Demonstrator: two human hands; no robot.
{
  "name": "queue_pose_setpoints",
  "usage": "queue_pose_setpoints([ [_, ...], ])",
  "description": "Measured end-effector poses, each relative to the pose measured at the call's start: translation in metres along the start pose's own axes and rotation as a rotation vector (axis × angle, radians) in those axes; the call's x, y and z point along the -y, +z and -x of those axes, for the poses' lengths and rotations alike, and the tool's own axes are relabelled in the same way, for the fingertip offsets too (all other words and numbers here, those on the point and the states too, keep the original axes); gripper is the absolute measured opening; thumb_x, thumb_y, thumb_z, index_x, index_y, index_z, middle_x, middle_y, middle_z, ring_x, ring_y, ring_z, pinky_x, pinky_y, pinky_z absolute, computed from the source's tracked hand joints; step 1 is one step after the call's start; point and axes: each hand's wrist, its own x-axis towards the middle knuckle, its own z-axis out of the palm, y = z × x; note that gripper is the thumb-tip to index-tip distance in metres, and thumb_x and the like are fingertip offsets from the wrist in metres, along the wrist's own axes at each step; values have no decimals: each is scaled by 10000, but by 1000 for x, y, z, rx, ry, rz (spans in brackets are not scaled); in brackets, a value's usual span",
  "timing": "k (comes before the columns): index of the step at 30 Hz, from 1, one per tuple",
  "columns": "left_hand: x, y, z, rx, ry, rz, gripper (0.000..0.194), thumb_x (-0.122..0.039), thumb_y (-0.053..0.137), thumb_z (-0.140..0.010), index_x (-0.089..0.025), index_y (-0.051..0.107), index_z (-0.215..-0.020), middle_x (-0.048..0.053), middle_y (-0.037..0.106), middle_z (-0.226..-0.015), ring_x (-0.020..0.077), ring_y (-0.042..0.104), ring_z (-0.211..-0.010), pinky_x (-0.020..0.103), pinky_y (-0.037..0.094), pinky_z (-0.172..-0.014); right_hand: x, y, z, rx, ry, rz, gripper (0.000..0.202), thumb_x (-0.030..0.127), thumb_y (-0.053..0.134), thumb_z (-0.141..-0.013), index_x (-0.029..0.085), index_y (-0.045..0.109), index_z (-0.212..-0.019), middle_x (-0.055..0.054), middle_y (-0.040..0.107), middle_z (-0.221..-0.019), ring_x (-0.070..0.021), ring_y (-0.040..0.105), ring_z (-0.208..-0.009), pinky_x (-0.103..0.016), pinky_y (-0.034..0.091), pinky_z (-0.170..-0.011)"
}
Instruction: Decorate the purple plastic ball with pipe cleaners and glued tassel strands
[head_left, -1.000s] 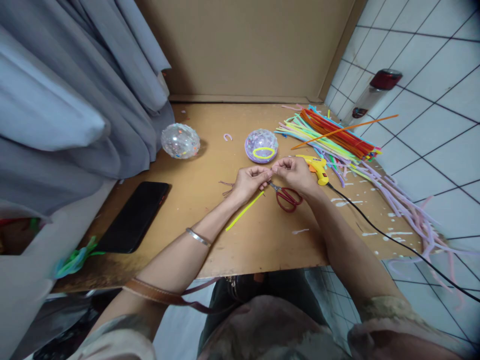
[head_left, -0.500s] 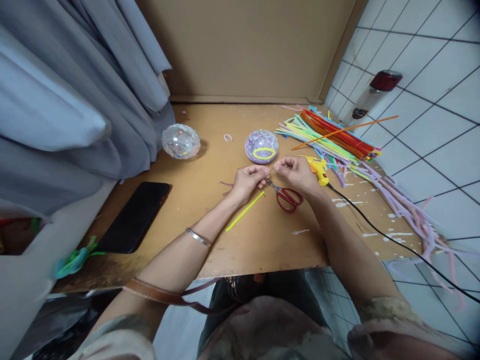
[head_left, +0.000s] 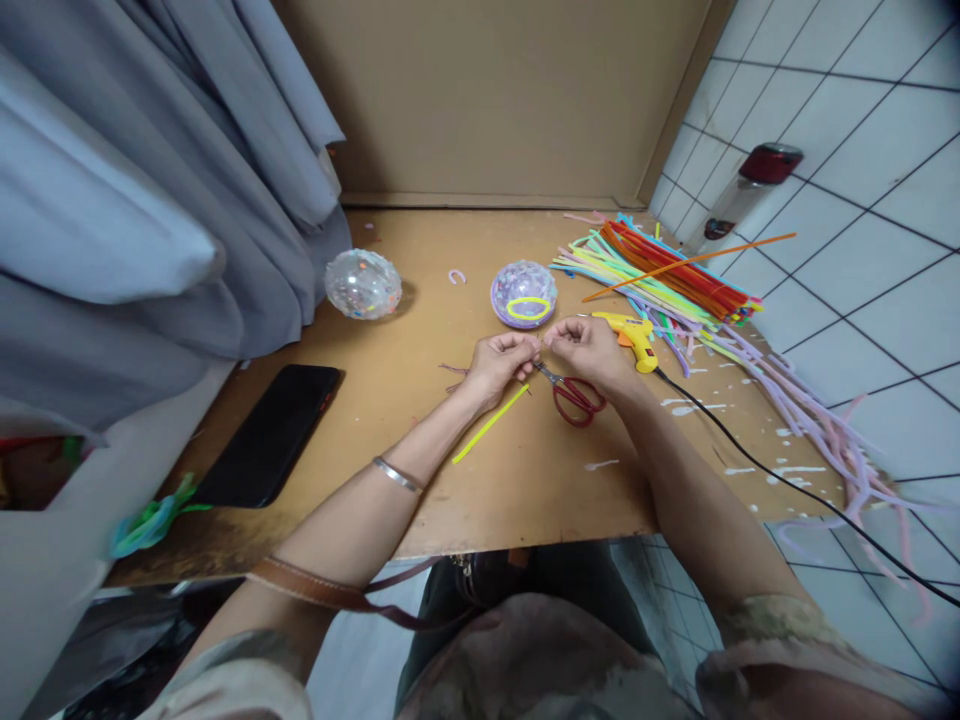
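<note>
Purple bowl (head_left: 517,277) = landmark, mid-table (head_left: 525,500); yellow loop (head_left: 528,307) sits at its near side, can't tell if inside or just in front. L hand (head_left: 504,362) and R hand (head_left: 581,348) are both just nearer the person than the bowl, fingertips pinched nearly together on what looks like a bit of thin wire (head_left: 539,344), too small to be sure. Progress, judging by what's out: one loop is closed up, while a yellow strip (head_left: 491,424), nearer than the bowl & a bit L, lies straight, so prob. unworked; the wire bit seems mid-handling, not finished. Scissors (head_left: 576,402) lie nearer than the bowl, slightly R, partly under the hands, not gripped; glue gun (head_left: 637,342) is R of the bowl, also unheld, so any cutting/gluing is paused at this pt. Big pile of fuzzy sticks (head_left: 667,275), R of & beyond the bowl, is mostly straight lengths, i.e. plenty unused. L of the bowl: small pale curl (head_left: 457,277), then a clear ball (head_left: 364,284) w/ coloured bits. Phone (head_left: 266,435) is far L & nearer. How many pcs remain: can't tell.
</note>
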Motion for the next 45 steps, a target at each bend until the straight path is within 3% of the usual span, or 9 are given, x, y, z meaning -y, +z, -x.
queue_pose_setpoints([
  [15,0,2,-1,-30,27,4,72,-193,691,-636,-144,639,-649,-35,579,-560,39,454,-463,188,337,-463,6,0,-1,13,14,-18,189,338,711,-620,181,608,-605,25,581,-586,-103,475,-575,-250,382,-589],
  [18,0,1,-1,-43,23,1,80,-200,696,-629,-147,642,-653,-38,576,-561,40,453,-466,189,338,-466,4,-4,-4,-41,9,39,173,333,698,-667,182,622,-631,31,572,-586,-113,477,-580,-254,373,-592],
  [23,-1,1,-1,-62,45,3,125,-231,725,-614,-151,634,-643,-43,572,-567,34,440,-463,185,327,-461,1,-19,-3,-306,80,468,151,261,573,-816,175,675,-745,-41,647,-709,-192,573,-689,-312,411,-675],
  [26,0,1,-1,-58,50,2,153,-257,741,-614,-152,635,-645,-44,573,-568,34,442,-463,185,321,-460,4,-34,5,-412,83,830,238,243,497,-900,154,716,-931,-139,720,-969,-279,634,-926,-371,444,-812],
  [29,2,0,-3,-56,72,20,179,-272,765,-628,-150,639,-657,-47,571,-566,34,440,-463,183,317,-462,6,-46,15,-406,160,1118,362,297,461,-961,86,699,-1134,-239,679,-1187,-351,618,-1108,-432,449,-917],
  [32,4,-1,-4,-37,95,48,250,-320,816,-623,-144,643,-671,-44,575,-571,34,441,-468,181,318,-465,2,-52,18,-335,329,1274,532,417,506,-970,-20,645,-1240,-316,635,-1258,-413,610,-1174,-472,453,-954],
  [39,4,-2,-4,10,114,94,427,-459,898,-588,-142,637,-702,-30,592,-615,39,451,-511,177,323,-474,-21,-54,6,-365,461,1230,652,529,584,-911,-35,666,-1228,-327,660,-1244,-410,643,-1174,-448,485,-929],
  [45,1,-2,-4,26,92,111,425,-460,893,-603,-146,631,-717,-27,596,-638,46,474,-539,176,339,-489,-35,-66,8,-538,447,986,489,472,651,-787,89,753,-1073,-260,735,-1085,-381,692,-1013,-429,521,-818],
])
